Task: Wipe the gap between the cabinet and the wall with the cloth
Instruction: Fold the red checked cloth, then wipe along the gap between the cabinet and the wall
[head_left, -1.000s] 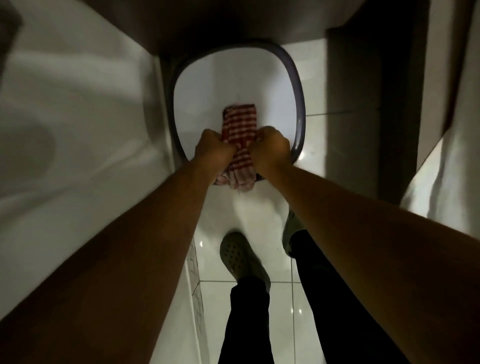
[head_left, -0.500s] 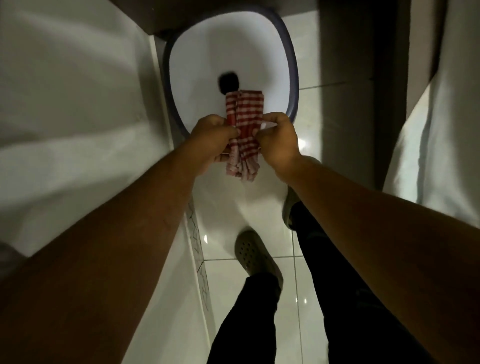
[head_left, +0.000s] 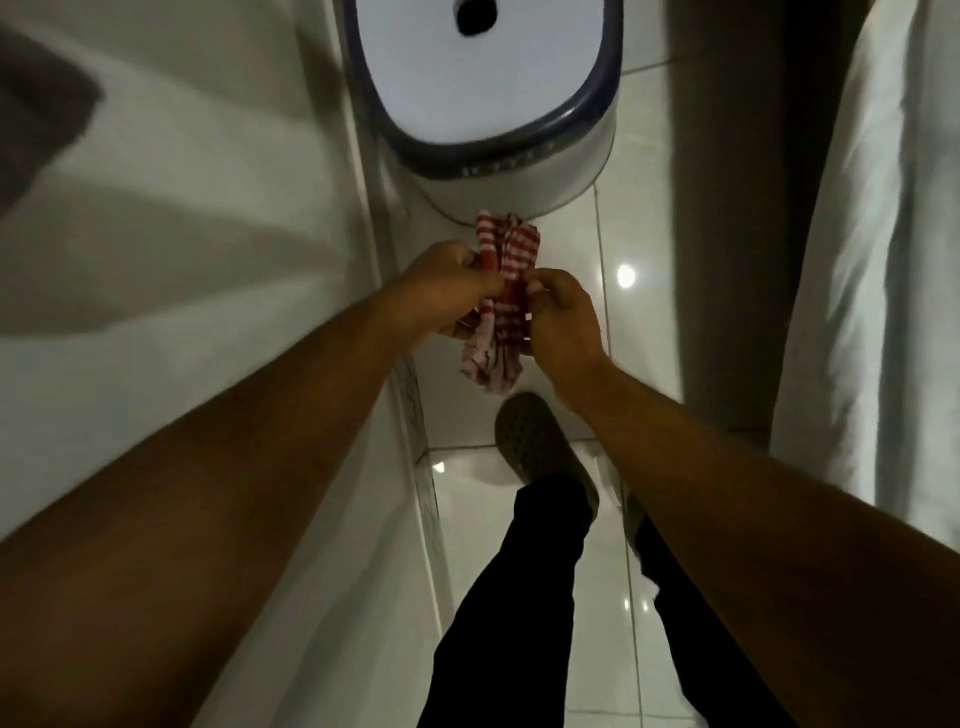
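Observation:
A red-and-white striped cloth (head_left: 500, 306) is bunched lengthwise and held between both hands above the tiled floor. My left hand (head_left: 451, 280) pinches its left side and my right hand (head_left: 563, 319) pinches its right side. The cloth's ends stick out above and hang below the fingers. A white wall (head_left: 182, 260) fills the left. A tall white surface with a dark shadowed strip (head_left: 737, 208) beside it stands on the right; I cannot tell which of these is the cabinet.
A white basin with a dark blue rim (head_left: 519, 150) stands on the floor just beyond the cloth, against the left wall. My legs in dark trousers and a grey clog (head_left: 535, 441) are below. Glossy white floor tiles (head_left: 639, 218) lie between.
Both hands have pulled the cloth back out of the basin, and it now hangs over the floor in front of it. The view has tilted down and back.

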